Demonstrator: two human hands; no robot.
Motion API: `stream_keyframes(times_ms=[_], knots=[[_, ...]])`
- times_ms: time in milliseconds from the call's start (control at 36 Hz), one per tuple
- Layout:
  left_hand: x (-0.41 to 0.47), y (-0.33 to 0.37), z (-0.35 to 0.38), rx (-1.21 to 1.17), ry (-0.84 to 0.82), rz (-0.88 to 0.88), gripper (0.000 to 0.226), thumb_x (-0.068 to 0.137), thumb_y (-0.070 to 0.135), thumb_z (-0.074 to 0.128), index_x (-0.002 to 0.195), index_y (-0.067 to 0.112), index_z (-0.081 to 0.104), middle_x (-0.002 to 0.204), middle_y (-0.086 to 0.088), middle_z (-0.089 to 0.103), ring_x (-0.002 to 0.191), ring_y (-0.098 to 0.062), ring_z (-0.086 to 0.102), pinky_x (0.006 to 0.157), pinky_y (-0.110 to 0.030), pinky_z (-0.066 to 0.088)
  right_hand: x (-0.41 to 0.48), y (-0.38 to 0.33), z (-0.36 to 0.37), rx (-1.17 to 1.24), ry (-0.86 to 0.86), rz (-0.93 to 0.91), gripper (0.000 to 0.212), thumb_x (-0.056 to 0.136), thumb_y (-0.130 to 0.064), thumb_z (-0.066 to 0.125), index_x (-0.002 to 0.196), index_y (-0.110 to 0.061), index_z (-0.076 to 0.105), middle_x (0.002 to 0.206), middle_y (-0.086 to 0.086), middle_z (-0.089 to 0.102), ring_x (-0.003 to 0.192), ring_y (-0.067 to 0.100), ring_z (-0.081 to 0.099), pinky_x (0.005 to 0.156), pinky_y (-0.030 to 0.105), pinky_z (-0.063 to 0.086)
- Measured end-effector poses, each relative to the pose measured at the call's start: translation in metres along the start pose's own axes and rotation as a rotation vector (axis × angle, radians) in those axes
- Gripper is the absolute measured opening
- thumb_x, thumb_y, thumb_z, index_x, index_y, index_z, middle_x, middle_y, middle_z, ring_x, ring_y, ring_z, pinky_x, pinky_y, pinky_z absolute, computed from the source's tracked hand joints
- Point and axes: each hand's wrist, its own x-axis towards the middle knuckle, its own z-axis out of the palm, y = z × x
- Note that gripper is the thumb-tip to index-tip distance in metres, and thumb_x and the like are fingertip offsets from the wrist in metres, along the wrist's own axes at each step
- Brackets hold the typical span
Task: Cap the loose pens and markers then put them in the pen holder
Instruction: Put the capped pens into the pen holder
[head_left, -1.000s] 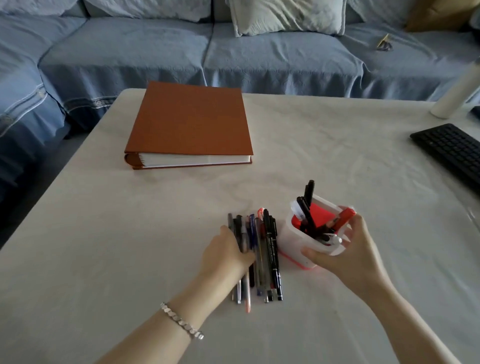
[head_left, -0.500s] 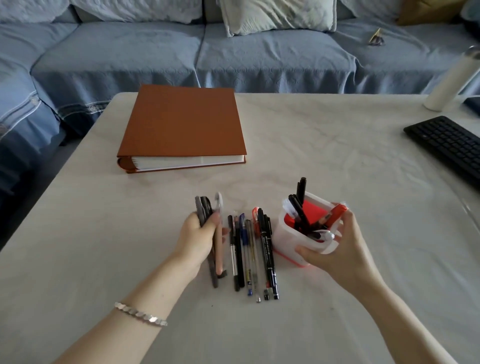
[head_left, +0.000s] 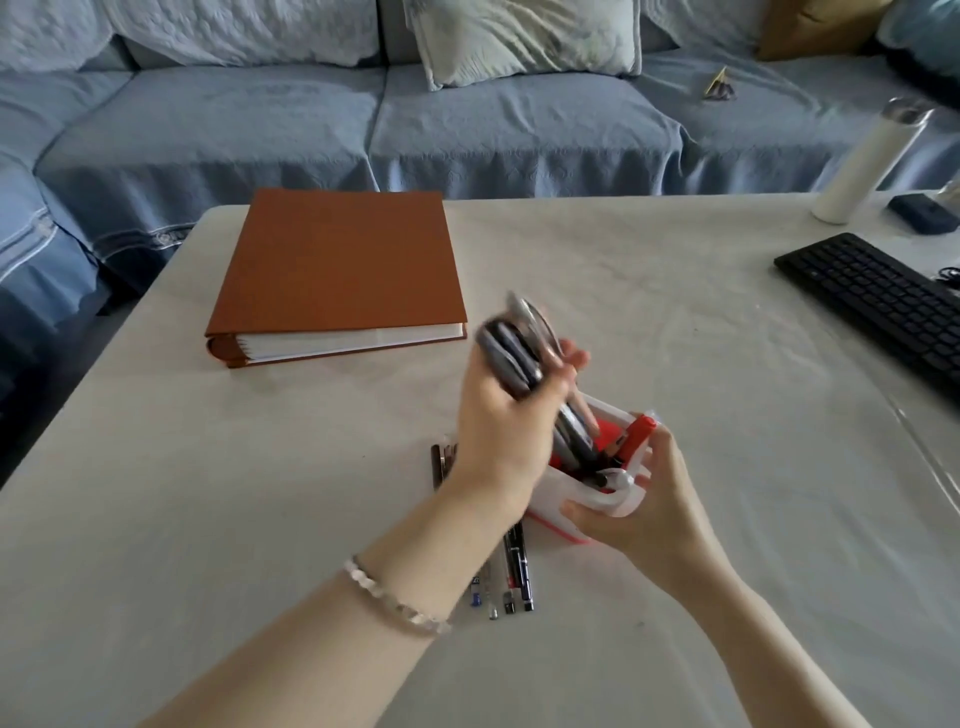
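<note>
Fingers (head_left: 558, 387) of your left hand (head_left: 498, 431) are curled tight round a bundle of pens (head_left: 511, 358), held above the tabletop (head_left: 260, 519). The bundle is blurred, so neither the count nor the capping can be confirmed. Its long axis runs from 11 o'clock down to 5 o'clock, lower ends leading.

Nearest you, the loose pens (head_left: 511, 582) lie flat, side by side, long axes 12 to 6 o'clock, partly hidden beneath your left wrist. They sit just beside the pen holder (head_left: 556, 496), at its 9 o'clock.

Your right hand (head_left: 644, 514) wraps the holder from its 4 o'clock side, thumb on the near wall, fingers round the far side. The holder appears tipped toward your left hand. A red marker (head_left: 636, 436) and dark pens already stand inside.

Governing relation: the holder mouth lies at 5 o'clock from your left fingers, directly along the bundle's axis, and the lower ends look to be at or just inside the rim. The left hand is the nearer to the insertion, and the right serves as brace. In my judgement, the crowded interior is the risk, since incoming tips could jam against the pens already standing there.

Clearance: open tabletop at 9 o'clock and 3 o'clock. The brown album (head_left: 337, 270) lies well apart at 11 o'clock, the keyboard (head_left: 878, 301) at 2 o'clock, and a white bottle (head_left: 867, 161) stands beyond it.
</note>
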Motion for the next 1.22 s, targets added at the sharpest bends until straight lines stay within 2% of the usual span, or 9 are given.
stream_keyframes(times_ms=[111, 250, 444, 556, 639, 861, 944, 1056, 1222], knots=[[-0.010, -0.022, -0.005, 0.311, -0.193, 0.213, 0.053, 0.080, -0.007, 0.060, 0.108, 0.035, 0.045, 0.076, 0.010, 0.061, 0.086, -0.011, 0.067, 0.084, -0.025, 0.052, 0.003, 0.010, 0.001, 0.003, -0.009, 0.028, 0.099, 0.045, -0.032, 0.088, 0.127, -0.033, 0.033, 0.126, -0.005, 0.052, 0.114, 0.011, 0.052, 0.076, 0.005, 0.043], [-0.008, -0.019, -0.015, 0.489, -0.094, 0.422, 0.064, 0.079, 0.007, 0.069, 0.127, 0.031, 0.034, 0.085, 0.026, 0.058, 0.080, 0.012, 0.060, 0.071, 0.001, 0.042, 0.001, 0.007, 0.001, 0.027, 0.010, 0.042, 0.093, 0.052, -0.017, 0.086, 0.122, -0.041, 0.029, 0.128, -0.002, 0.048, 0.111, 0.009, 0.048, 0.064, -0.005, 0.038], [0.001, -0.029, -0.022, 0.740, 0.000, 0.642, 0.010, 0.080, 0.004, 0.055, 0.083, 0.002, 0.064, 0.084, -0.006, 0.067, 0.082, -0.009, 0.060, 0.079, -0.012, 0.045, -0.001, -0.006, -0.002, 0.124, -0.033, 0.020, 0.076, 0.056, -0.008, 0.083, 0.113, -0.034, 0.040, 0.119, -0.007, 0.052, 0.091, -0.018, 0.052, 0.058, -0.001, 0.042], [-0.012, -0.030, -0.016, 0.790, -0.135, 0.607, 0.025, 0.085, 0.014, 0.054, 0.106, 0.004, 0.064, 0.111, -0.008, 0.067, 0.104, -0.007, 0.056, 0.094, -0.008, 0.037, 0.000, -0.001, 0.000, 0.053, -0.004, 0.022, 0.080, 0.050, -0.023, 0.087, 0.109, -0.040, 0.036, 0.118, -0.011, 0.048, 0.107, -0.002, 0.050, 0.069, 0.004, 0.043], [-0.021, -0.039, -0.019, 1.012, -0.190, 0.664, 0.036, 0.095, 0.032, 0.040, 0.128, 0.021, 0.046, 0.138, -0.008, 0.048, 0.131, -0.015, 0.038, 0.110, -0.027, 0.024, 0.002, 0.003, 0.001, 0.036, -0.007, 0.026, 0.088, 0.042, -0.043, 0.083, 0.116, -0.032, 0.036, 0.122, -0.006, 0.050, 0.108, 0.006, 0.054, 0.081, 0.026, 0.052], [-0.006, -0.034, -0.016, 1.195, -0.426, 0.334, 0.054, 0.086, 0.055, -0.001, 0.138, 0.045, -0.009, 0.148, 0.011, -0.025, 0.137, -0.008, -0.027, 0.112, -0.037, -0.014, 0.003, 0.008, 0.002, 0.053, -0.013, 0.011, 0.099, 0.042, -0.038, 0.088, 0.125, -0.034, 0.035, 0.124, -0.002, 0.053, 0.110, 0.006, 0.054, 0.081, 0.018, 0.050], [-0.004, -0.033, -0.025, 0.918, -0.330, 0.251, 0.055, 0.091, 0.053, 0.011, 0.143, 0.034, 0.010, 0.155, 0.010, 0.003, 0.142, -0.004, -0.005, 0.116, -0.034, 0.000, 0.003, 0.008, 0.002, 0.068, -0.014, 0.004, 0.092, 0.049, -0.017, 0.089, 0.122, -0.032, 0.036, 0.119, -0.015, 0.052, 0.100, -0.015, 0.050, 0.067, 0.001, 0.043], [-0.007, -0.044, -0.055, 0.974, 0.127, 0.053, 0.054, 0.090, 0.036, 0.046, 0.136, 0.010, 0.034, 0.140, -0.009, 0.038, 0.131, -0.023, 0.033, 0.105, -0.027, 0.025, 0.002, 0.008, 0.001, 0.032, -0.007, 0.037, 0.089, 0.051, -0.019, 0.087, 0.116, -0.043, 0.033, 0.119, -0.013, 0.048, 0.105, -0.014, 0.046, 0.068, 0.008, 0.042], [-0.026, -0.060, -0.090, 1.366, -0.010, -0.369, 0.061, 0.083, 0.034, 0.058, 0.132, 0.011, 0.029, 0.130, -0.012, 0.037, 0.118, -0.030, 0.036, 0.095, -0.033, 0.034, 0.002, 0.007, 0.001, -0.027, -0.002, 0.022, 0.088, 0.052, -0.021, 0.087, 0.117, -0.040, 0.032, 0.125, -0.007, 0.045, 0.108, 0.005, 0.046, 0.075, 0.009, 0.036]])
